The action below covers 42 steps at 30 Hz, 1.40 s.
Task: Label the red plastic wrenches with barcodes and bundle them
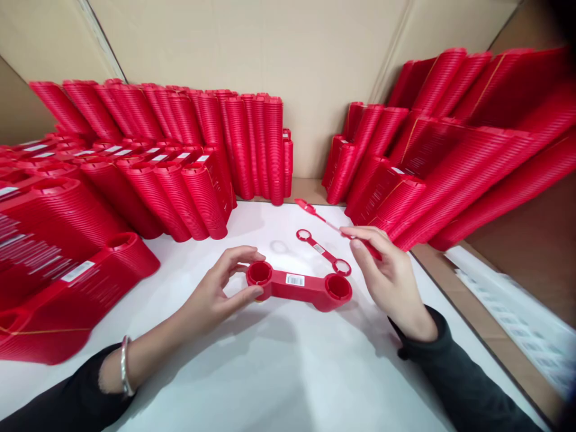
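My left hand grips the left ring end of a short stack of red two-ringed pieces, its thumb and fingers on either side of the ring. A white barcode label lies on top of that stack. Raised above the white table to the right, my right hand pinches a single thin red piece, tilted and seen nearly edge-on. Between the hands, just behind the stack, a single flat red two-ringed piece with a small white label lies on the table.
Tall bundled stacks of red pieces stand at the left and back, with more bundles on the right. A larger labelled bundle lies at the near left. White label sheets are at the right edge, beyond the white table.
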Each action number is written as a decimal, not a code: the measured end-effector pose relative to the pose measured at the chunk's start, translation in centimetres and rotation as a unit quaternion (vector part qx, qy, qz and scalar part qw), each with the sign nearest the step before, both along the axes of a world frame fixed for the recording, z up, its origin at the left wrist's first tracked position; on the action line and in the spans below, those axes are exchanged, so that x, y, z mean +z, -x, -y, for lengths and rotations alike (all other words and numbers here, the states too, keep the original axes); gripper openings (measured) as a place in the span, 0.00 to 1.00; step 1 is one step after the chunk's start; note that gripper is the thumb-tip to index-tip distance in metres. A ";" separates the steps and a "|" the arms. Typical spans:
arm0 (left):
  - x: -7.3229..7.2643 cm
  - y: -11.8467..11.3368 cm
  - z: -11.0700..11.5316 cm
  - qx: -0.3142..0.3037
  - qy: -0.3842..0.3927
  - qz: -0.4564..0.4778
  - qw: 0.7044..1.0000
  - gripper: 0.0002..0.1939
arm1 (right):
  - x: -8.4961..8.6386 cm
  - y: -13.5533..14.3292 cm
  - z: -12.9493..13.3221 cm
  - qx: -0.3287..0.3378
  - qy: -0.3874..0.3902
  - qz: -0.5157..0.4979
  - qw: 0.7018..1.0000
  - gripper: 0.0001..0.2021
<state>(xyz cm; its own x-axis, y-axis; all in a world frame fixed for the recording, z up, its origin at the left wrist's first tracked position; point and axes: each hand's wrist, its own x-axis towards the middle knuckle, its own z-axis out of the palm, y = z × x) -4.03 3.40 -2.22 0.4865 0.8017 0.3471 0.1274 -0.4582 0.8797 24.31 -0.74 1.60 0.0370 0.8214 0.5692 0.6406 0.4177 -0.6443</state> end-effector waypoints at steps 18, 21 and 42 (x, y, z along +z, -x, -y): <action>0.0 0.4 -0.4 -0.017 -0.092 -0.071 0.993 0.11 | 0.1 1.6 1.3 0.187 0.158 0.109 0.963 0.05; -0.1 0.3 -0.4 -0.019 -0.079 -0.076 0.994 0.15 | 0.0 1.5 1.2 0.166 0.180 0.112 0.963 0.10; -0.7 0.4 -1.1 0.010 -0.040 -0.218 0.975 0.38 | 2.2 1.3 0.3 0.185 0.215 0.246 0.927 0.09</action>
